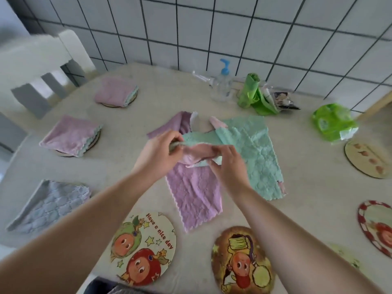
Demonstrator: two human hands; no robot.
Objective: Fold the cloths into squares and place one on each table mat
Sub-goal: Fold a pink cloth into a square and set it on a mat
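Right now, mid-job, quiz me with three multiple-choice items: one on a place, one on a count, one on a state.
1. Where is the grey cloth?
A. near left of the table
B. by the wall
C. on a chair

2. How many mats show no cloth on them?
A. one
B. four
C. six

3. What do the hands hold?
A. a bottle
B. nothing
C. a pink-and-green cloth

Key: 1 A, it lies folded at the near left. 2 B, two bare mats near, two at right. 3 C, left hand and right hand pinch it.
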